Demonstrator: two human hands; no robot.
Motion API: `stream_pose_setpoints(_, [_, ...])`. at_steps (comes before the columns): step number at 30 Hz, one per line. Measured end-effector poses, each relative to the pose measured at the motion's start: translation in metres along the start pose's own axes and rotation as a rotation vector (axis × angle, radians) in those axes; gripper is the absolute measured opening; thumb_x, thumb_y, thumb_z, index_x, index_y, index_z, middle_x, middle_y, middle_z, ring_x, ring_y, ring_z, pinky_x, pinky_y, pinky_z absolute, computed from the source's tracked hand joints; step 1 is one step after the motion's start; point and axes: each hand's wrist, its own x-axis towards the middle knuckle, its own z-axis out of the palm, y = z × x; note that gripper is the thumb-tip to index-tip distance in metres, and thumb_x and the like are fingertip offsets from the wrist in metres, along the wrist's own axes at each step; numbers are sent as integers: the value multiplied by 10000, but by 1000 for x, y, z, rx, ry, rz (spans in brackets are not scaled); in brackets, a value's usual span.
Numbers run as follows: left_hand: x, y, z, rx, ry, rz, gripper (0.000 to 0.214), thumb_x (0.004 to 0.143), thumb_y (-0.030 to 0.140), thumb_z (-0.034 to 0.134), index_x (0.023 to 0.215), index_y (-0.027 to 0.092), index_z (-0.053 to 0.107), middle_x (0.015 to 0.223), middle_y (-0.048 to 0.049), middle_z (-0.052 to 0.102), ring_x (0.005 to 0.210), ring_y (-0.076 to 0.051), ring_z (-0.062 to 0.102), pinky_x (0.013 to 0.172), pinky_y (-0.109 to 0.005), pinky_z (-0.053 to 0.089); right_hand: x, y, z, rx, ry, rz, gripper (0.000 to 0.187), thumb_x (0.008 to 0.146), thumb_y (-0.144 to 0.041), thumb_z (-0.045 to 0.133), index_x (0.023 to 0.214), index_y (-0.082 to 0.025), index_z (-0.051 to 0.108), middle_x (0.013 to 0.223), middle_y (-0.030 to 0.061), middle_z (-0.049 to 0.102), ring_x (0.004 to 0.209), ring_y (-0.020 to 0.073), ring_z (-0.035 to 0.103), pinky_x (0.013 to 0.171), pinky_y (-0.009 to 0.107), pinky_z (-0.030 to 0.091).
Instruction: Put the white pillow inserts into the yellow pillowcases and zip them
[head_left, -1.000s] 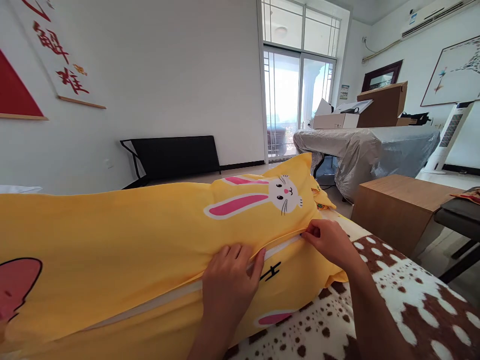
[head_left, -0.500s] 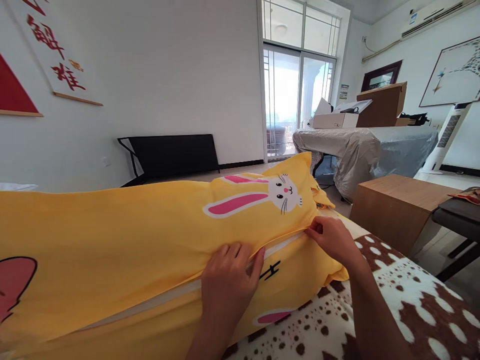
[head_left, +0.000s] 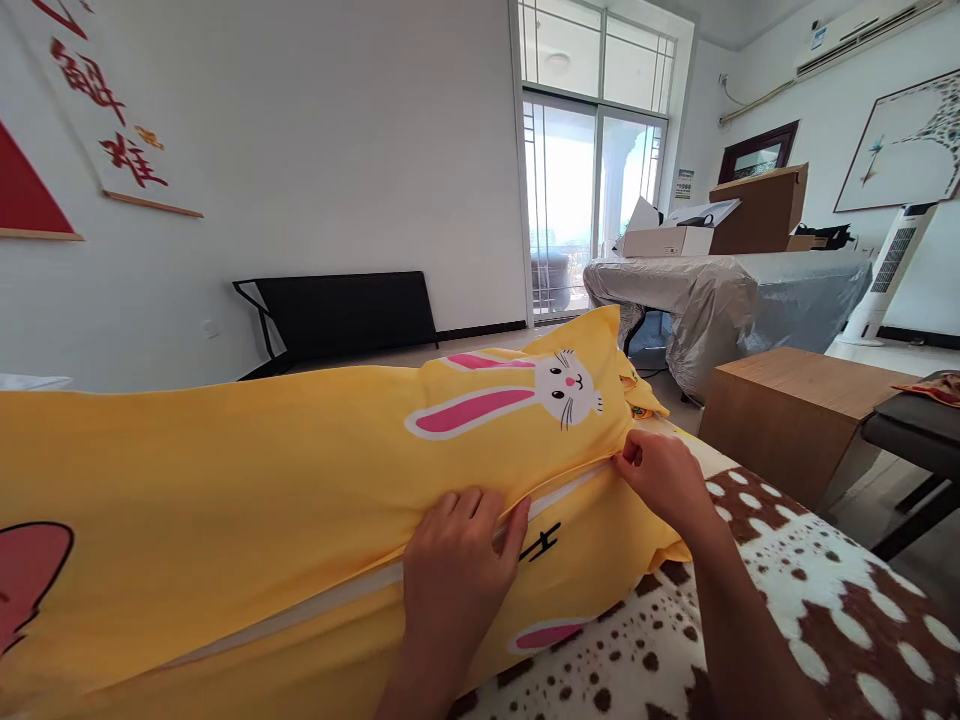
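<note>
A long yellow fabric cover point(head_left: 285, 480) with rabbit prints lies over something bulky. Along its side runs a narrow slit, and white material point(head_left: 315, 603) shows inside. My left hand point(head_left: 461, 560) grips the slit's edge near the middle, fingers bent over the upper flap and thumb by the white strip. At the slit's right end, my right hand point(head_left: 658, 475) pinches the edge of the cover between thumb and fingertips. Whether a zipper pull sits in that pinch is hidden.
Under the cover spreads a brown and white patterned blanket point(head_left: 750, 610). A wooden box point(head_left: 795, 415) and a black stool point(head_left: 915, 430) stand at the right. Behind are a plastic-draped table point(head_left: 697, 290) with cartons and a black bench point(head_left: 345, 310) by the wall.
The view has shifted very slightly. Both hands keep nearly the same places on the cover, and the slit looks the same.
</note>
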Motion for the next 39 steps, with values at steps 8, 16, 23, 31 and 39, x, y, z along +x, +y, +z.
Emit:
stream_pose_setpoints(8, [1, 1, 0, 5, -11, 1, 322, 859, 385, 516, 600, 200, 467, 580, 15, 501, 608, -161, 449, 594, -283, 274, 3, -7, 8, 18, 98, 7, 131, 712, -205, 494, 597, -192, 431, 573, 7, 540, 544, 121, 394, 518, 255, 185])
stream_pose_setpoints(16, [1, -2, 3, -25, -2, -15, 324, 863, 371, 512, 591, 202, 466, 558, 19, 496, 603, -161, 456, 599, -283, 282, 11, 16, 6, 353, -96, -211, 155, 698, -253, 518, 564, -195, 469, 552, -14, 541, 526, 115, 446, 510, 239, 303])
stream_pose_setpoints(23, [2, -3, 3, 0, 15, -10, 342, 866, 382, 506, 580, 202, 456, 548, 17, 492, 598, -162, 454, 593, -281, 279, 11, 15, 7, 459, -196, -245, 83, 692, -253, 568, 636, -196, 547, 610, -9, 596, 568, 128, 512, 535, 241, 367])
stream_pose_setpoints(31, [0, -3, 2, -4, 17, -10, 328, 859, 380, 516, 589, 201, 462, 551, 19, 490, 596, -158, 451, 595, -279, 279, 15, 16, 10, 457, -106, -288, 171, 709, -315, 636, 735, -211, 503, 611, -41, 557, 564, 122, 487, 527, 233, 341])
stream_pose_setpoints(39, [0, -4, 3, -6, 1, -16, 331, 862, 385, 512, 591, 198, 474, 557, 18, 499, 606, -155, 457, 595, -280, 280, 19, 19, 17, 466, -38, -409, 92, 750, -262, 632, 696, -203, 586, 619, -29, 550, 569, 111, 457, 558, 239, 350])
